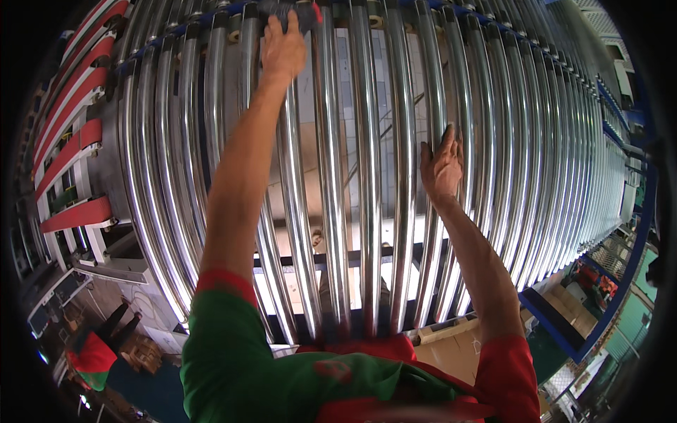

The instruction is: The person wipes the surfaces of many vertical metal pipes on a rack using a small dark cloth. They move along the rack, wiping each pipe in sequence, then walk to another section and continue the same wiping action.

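Observation:
My left hand (284,51) reaches to the far side of a roller conveyor, its fingers over a dark grey object (305,15) with a red end. That object is blurred and partly cut off by the upper edge, so its kind does not show. Beneath the hand run shiny steel rollers (365,141). My right hand (444,168) lies on a roller right of the middle, fingers stretched out and holding nothing.
Red belts (79,215) on a white frame stand left of the rollers. A blue frame rail (599,310) bends round the right side. Cardboard (451,352) lies below the near edge. At lower left is another person (95,359) in red and green.

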`<act>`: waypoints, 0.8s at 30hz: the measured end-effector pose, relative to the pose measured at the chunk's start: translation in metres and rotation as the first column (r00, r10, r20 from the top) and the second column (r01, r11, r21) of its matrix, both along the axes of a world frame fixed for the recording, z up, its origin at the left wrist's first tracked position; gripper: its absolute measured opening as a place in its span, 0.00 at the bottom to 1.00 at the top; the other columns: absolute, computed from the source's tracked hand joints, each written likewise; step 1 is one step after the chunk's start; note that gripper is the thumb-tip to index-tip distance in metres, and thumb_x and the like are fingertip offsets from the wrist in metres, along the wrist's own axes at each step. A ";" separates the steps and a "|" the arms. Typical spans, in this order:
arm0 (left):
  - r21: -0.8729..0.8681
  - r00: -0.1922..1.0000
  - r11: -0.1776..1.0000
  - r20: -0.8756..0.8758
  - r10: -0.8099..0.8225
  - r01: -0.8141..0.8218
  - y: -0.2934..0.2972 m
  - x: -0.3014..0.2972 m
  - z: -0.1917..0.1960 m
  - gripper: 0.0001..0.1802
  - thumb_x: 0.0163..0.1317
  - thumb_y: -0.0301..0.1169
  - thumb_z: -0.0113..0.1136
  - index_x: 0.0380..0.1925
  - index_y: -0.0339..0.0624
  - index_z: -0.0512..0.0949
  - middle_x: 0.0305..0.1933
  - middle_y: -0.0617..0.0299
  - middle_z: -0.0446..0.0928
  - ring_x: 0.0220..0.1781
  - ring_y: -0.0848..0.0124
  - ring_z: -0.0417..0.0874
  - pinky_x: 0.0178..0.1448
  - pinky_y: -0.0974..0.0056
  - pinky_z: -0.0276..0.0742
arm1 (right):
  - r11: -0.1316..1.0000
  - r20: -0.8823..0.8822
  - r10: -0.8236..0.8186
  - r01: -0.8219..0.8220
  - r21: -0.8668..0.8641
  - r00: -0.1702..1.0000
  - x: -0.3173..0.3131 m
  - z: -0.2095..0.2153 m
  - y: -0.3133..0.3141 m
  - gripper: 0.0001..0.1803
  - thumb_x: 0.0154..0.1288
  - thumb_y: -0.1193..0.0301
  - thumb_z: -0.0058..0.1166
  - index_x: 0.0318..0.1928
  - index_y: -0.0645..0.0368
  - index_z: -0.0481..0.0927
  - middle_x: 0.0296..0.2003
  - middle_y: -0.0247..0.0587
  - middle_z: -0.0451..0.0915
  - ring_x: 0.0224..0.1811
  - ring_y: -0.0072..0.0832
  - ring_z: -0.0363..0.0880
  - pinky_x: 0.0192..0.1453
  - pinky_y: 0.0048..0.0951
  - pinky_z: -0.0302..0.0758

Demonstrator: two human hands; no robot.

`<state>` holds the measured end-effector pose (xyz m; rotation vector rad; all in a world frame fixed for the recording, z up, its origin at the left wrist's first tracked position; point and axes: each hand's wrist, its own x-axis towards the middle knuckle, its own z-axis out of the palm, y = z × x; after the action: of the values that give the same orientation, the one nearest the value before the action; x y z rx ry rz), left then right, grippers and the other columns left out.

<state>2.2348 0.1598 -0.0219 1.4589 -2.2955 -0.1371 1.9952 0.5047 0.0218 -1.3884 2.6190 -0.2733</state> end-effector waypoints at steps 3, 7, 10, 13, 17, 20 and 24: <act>0.330 0.951 0.943 -0.273 0.146 -0.049 0.148 0.040 0.031 0.39 0.75 0.35 0.54 0.78 0.28 0.52 0.75 0.23 0.59 0.71 0.30 0.70 0.72 0.41 0.71 | 1.000 -0.022 0.027 -0.028 -0.011 0.999 -0.001 -0.004 0.002 0.42 0.77 0.55 0.52 0.81 0.60 0.50 0.70 0.68 0.69 0.75 0.62 0.65 0.76 0.56 0.66; 0.296 0.985 0.947 0.153 0.080 -0.123 0.331 0.079 0.068 0.47 0.70 0.29 0.63 0.78 0.25 0.46 0.74 0.17 0.54 0.71 0.26 0.69 0.70 0.40 0.75 | 0.999 -0.050 0.037 -0.037 -0.008 0.998 -0.004 -0.009 0.001 0.44 0.78 0.54 0.50 0.82 0.60 0.47 0.71 0.67 0.68 0.77 0.60 0.62 0.76 0.58 0.65; 0.328 0.993 0.937 0.042 0.108 -0.116 0.319 0.082 0.062 0.47 0.71 0.31 0.62 0.78 0.25 0.44 0.71 0.19 0.57 0.66 0.28 0.74 0.63 0.39 0.80 | 0.999 -0.028 0.039 -0.039 0.003 0.999 -0.003 -0.009 0.003 0.44 0.78 0.54 0.50 0.82 0.60 0.47 0.72 0.67 0.67 0.78 0.60 0.61 0.78 0.58 0.62; 0.508 0.952 0.848 -0.154 0.263 -0.152 0.188 0.055 0.039 0.40 0.75 0.40 0.58 0.72 0.23 0.52 0.60 0.24 0.73 0.52 0.36 0.84 0.53 0.42 0.84 | 0.999 0.006 0.029 -0.028 -0.032 1.000 -0.002 -0.006 0.003 0.43 0.78 0.54 0.50 0.81 0.60 0.49 0.71 0.66 0.69 0.77 0.61 0.62 0.79 0.58 0.60; 0.435 0.945 0.883 -0.176 0.277 -0.178 -0.027 0.005 0.011 0.40 0.74 0.59 0.49 0.57 0.23 0.71 0.55 0.27 0.80 0.58 0.34 0.82 0.63 0.41 0.79 | 0.998 -0.059 0.043 -0.040 0.052 0.997 -0.002 -0.003 0.000 0.44 0.78 0.54 0.50 0.80 0.64 0.48 0.70 0.70 0.69 0.76 0.64 0.63 0.77 0.58 0.64; 0.404 0.905 0.863 -0.161 0.394 -0.304 -0.082 -0.021 0.001 0.41 0.74 0.60 0.49 0.59 0.24 0.70 0.58 0.28 0.79 0.64 0.36 0.80 0.68 0.42 0.76 | 0.996 0.009 0.062 -0.061 -0.069 0.998 -0.003 -0.002 0.001 0.42 0.78 0.56 0.50 0.80 0.65 0.49 0.66 0.67 0.73 0.75 0.62 0.64 0.79 0.56 0.61; 0.432 0.926 0.858 -0.116 0.360 -0.279 -0.022 -0.015 0.019 0.41 0.74 0.54 0.53 0.70 0.28 0.60 0.62 0.26 0.75 0.61 0.34 0.81 0.67 0.42 0.76 | 0.998 -0.016 0.069 -0.069 -0.005 0.997 -0.003 -0.001 0.000 0.42 0.78 0.55 0.50 0.80 0.66 0.50 0.70 0.71 0.68 0.74 0.67 0.65 0.79 0.56 0.63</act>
<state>2.2201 0.1376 -0.0025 1.9189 -1.9037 -0.6658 1.9927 0.5046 0.0206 -1.4859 2.5786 -0.2618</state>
